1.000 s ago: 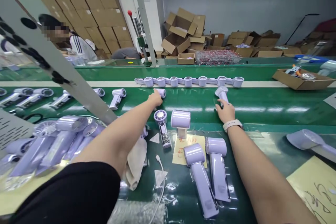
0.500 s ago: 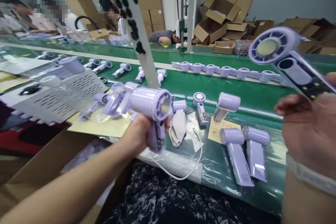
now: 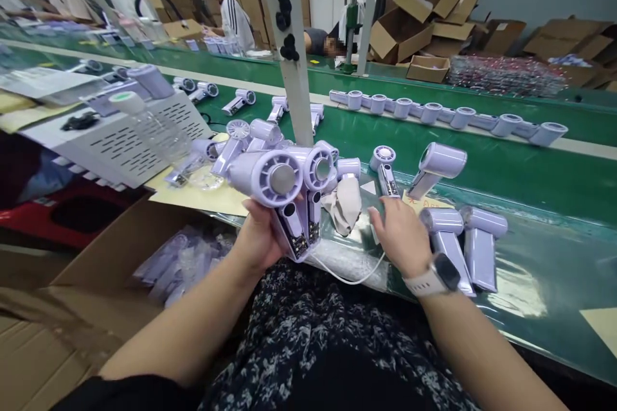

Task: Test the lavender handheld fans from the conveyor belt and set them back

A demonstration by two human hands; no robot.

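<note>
My left hand grips two lilac handheld fans together by their handles, heads up, above my lap at the bench edge. My right hand, with a white watch on the wrist, hovers with fingers spread over the bench, holding nothing, beside a beige cloth and a white cable. Just right of it two lilac fans lie side by side. Another fan stands upright on a yellow note, and an open-faced fan lies beside it.
A row of fans lies on the green conveyor. A pile of fans sits left of a white post. A cardboard box with bagged fans stands at my left. Other people work across the belt.
The fan from my right hand has gone into my left, which now holds two. My right hand dropped empty to the bench. The view has tilted down and left.
</note>
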